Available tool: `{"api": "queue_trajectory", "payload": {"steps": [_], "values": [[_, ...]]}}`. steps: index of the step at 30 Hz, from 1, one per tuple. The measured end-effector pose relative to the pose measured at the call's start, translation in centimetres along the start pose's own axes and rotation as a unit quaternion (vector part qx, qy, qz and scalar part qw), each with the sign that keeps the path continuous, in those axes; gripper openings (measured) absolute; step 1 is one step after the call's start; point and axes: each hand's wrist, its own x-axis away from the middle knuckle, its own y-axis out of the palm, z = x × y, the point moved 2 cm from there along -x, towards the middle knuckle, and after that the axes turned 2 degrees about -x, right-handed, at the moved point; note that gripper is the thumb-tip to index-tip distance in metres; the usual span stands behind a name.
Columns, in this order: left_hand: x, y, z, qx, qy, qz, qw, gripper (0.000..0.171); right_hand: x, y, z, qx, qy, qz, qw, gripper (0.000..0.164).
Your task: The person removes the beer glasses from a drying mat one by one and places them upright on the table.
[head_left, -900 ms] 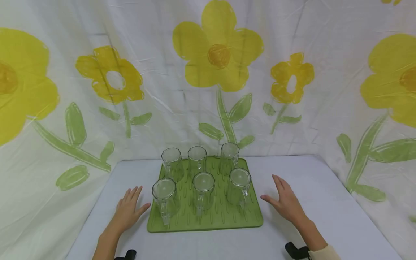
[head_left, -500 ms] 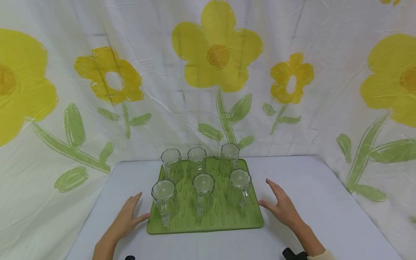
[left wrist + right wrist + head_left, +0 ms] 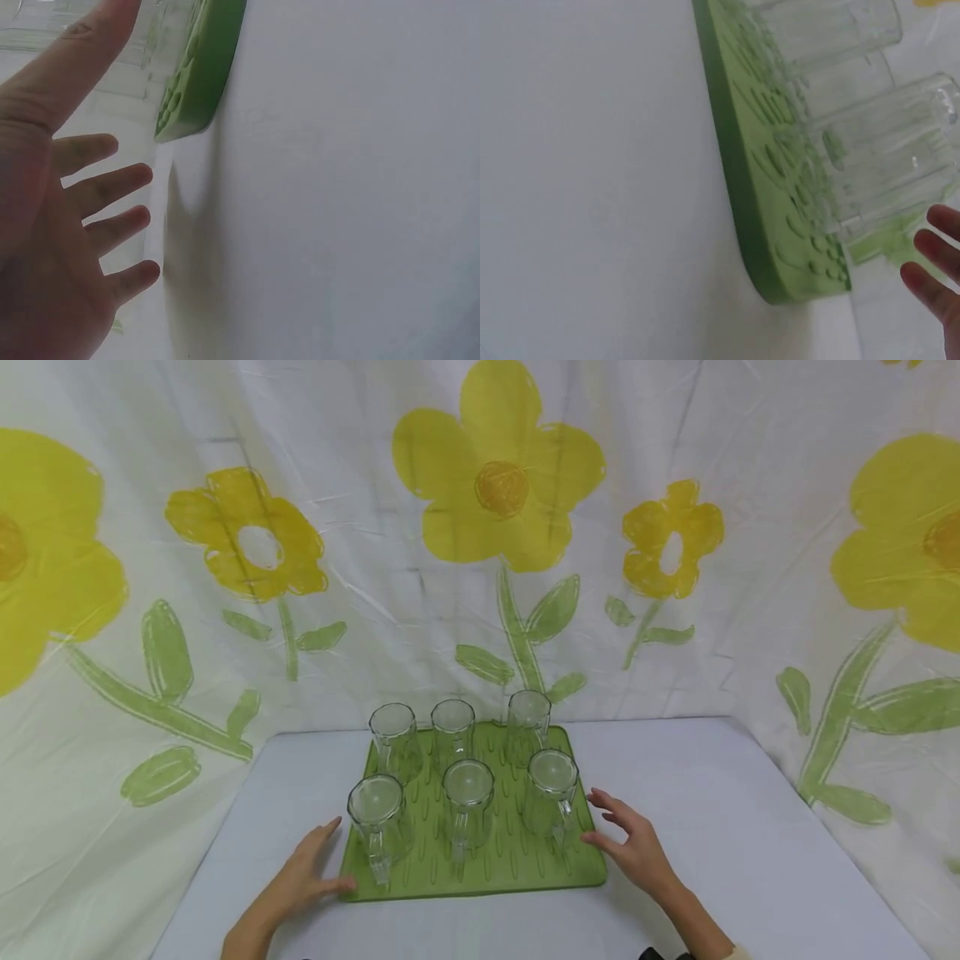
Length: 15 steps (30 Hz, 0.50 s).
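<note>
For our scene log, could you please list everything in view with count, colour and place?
Table: one, white, in the middle
Mat: one, green, on the table
Mugs: six, clear, in two rows of three on the mat
Cloth: count unclear, white, behind the table
Printed flowers: five plus a sliver, yellow, on the cloth
Printed leaves: many, green, on the cloth
Wrist device: one clearly seen, black, bottom edge
Sleeve: one, cream, bottom edge
Left hand: one, bare, mat's left edge
Right hand: one, bare, mat's right edge

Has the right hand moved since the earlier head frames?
Yes: the right hand has moved left, toward the right edge of the green mat.
</note>
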Motion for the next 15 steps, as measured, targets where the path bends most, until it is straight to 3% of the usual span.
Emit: {"api": "queue_trajectory", "payload": {"steps": [9,15], "values": [[0.1,0.7,0.2,-0.021,-0.01,-0.022,0.9995,0.105,0.7,1.3,-0.4,-0.124,-0.013,-0.009,0.992,0.05],[0.0,1.0,0.4,-0.049,-0.003,-0.021,0.9986,0.106,0.9,2.1,-0.4,-0.148,-0.016,-0.015,0.989,0.044]]}}
